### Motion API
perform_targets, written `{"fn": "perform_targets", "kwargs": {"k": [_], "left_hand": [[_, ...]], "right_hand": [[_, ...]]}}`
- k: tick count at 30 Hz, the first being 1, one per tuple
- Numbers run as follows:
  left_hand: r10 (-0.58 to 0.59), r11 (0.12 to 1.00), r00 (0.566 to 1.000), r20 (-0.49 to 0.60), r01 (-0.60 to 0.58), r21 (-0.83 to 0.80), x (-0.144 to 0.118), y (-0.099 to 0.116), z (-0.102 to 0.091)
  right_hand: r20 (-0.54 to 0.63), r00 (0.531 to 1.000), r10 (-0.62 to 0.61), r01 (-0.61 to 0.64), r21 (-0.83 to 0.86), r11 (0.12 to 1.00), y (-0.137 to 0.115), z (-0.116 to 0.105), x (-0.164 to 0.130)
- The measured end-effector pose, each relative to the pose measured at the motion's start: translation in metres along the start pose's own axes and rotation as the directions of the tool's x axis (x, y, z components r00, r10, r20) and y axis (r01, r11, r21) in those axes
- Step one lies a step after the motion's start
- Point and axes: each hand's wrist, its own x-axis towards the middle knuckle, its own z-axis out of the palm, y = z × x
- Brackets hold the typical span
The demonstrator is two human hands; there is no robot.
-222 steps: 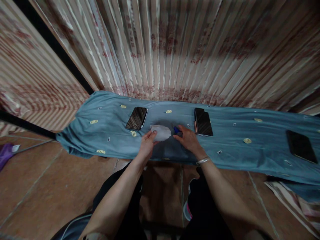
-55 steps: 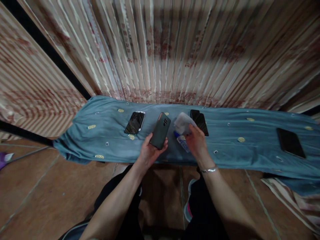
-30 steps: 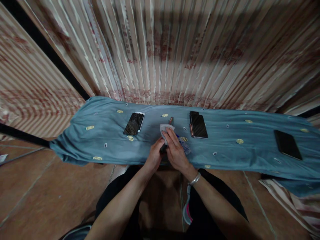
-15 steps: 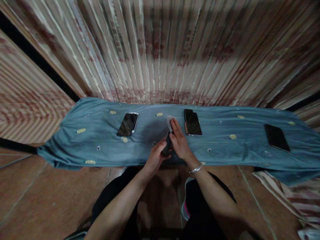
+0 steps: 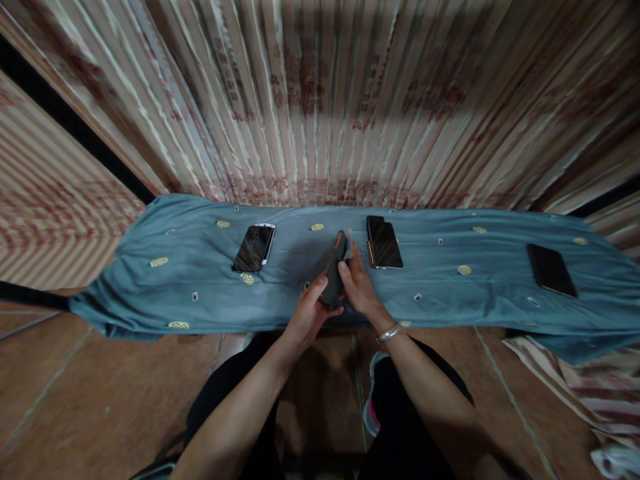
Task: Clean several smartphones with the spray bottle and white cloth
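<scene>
Phone (image 5: 330,283) is turned less edge-on than before; it is clasped by left hand (image 5: 307,312) fingers, and pinched with pale cloth (image 5: 349,244) by right hand (image 5: 362,288) fingers.

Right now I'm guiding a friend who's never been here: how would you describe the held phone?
In front of the striped curtain runs a long blue sheet. Near its middle, the left hand and right hand meet around a dark, tilted phone with a pale cloth at its edge. It alone is held; the other phones lie on the sheet.
</scene>
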Motion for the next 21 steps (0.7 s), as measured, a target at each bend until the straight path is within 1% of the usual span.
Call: {"fn": "perform_targets", "kwargs": {"k": [7,11,14,17,19,21], "left_hand": [[-0.017,0.999,1.000,-0.013,0.017,-0.037,0.003,0.005,-0.004],[0.000,0.999,1.000,-0.013,-0.001,-0.054,0.006,0.009,-0.005],[0.040,0.996,0.999,-0.011,-0.041,-0.082,0.008,0.012,-0.005],[0.115,0.987,0.993,-0.012,-0.115,-0.110,0.012,0.013,-0.005],[0.172,0.978,0.985,-0.031,-0.175,-0.118,0.015,0.014,-0.007],[0.197,0.973,0.979,-0.059,-0.202,-0.115,0.017,0.015,-0.009]], "right_hand": [[0.027,1.000,0.007,-0.007,-0.005,1.000,-0.004,0.011,-0.005],[0.067,0.998,-0.006,0.007,-0.008,1.000,-0.010,0.019,-0.013],[0.087,0.994,-0.061,0.063,-0.021,0.998,-0.016,0.025,-0.021],[0.113,0.986,-0.126,0.131,-0.035,0.991,-0.022,0.029,-0.028],[0.144,0.975,-0.171,0.179,-0.041,0.983,-0.027,0.031,-0.034],[0.176,0.958,-0.226,0.237,-0.044,0.970,-0.031,0.031,-0.039]]}}
